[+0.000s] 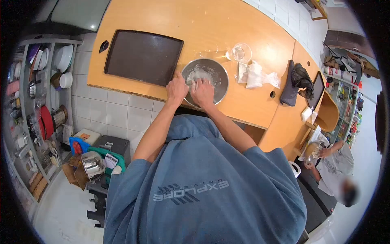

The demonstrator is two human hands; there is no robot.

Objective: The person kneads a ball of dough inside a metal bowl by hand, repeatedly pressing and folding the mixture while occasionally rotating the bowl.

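A steel mixing bowl [221,75] stands at the near edge of the wooden table, with white flour mixture [198,74] inside and smeared on its wall. My left hand [177,87] is closed on the bowl's left rim. Inside the bowl, my right hand [202,93] has its fingers curled into the flour mixture, and their tips are hidden in it. A dark baking tray [142,57] lies left of the bowl. Beyond the bowl's right side is a clear round container [241,52], beside white plastic bags [256,76].
The wooden table [227,24] has flour specks at its far side. Dark cloth or bags [300,79] lie right. A person [335,162] handles a bowl at lower right. Left are shelves [48,101] of kitchenware and, on the floor, bins holding a steel pot [93,165].
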